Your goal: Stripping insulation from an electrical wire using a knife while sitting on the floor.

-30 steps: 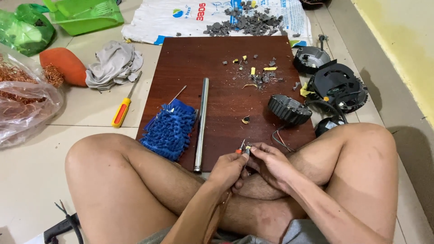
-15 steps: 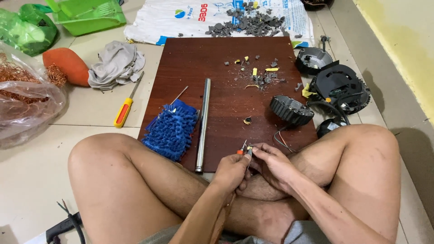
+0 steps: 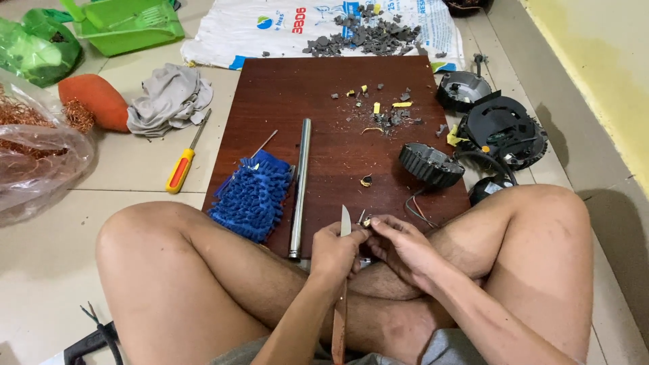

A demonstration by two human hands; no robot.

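I sit cross-legged on the floor behind a dark red wooden board [image 3: 324, 115]. My left hand [image 3: 336, 251] grips a knife [image 3: 345, 223] whose blade points up and whose brown handle runs down past my wrist. My right hand [image 3: 404, 247] pinches a small metal part [image 3: 365, 220] right beside the blade. The two hands touch each other above my crossed legs, at the board's near edge.
On the board lie a metal tube [image 3: 299, 186], a blue fluffy mop pad [image 3: 251, 195], a black round motor part [image 3: 430, 164] and small scraps. Black fan housings [image 3: 500, 128] lie to the right. A yellow-handled screwdriver [image 3: 181, 167], grey rag [image 3: 167, 98] and bag of copper wire [image 3: 34, 152] lie left.
My hands stay at the board's near edge. The knife blade now stands upright and plainly visible beside the small part.
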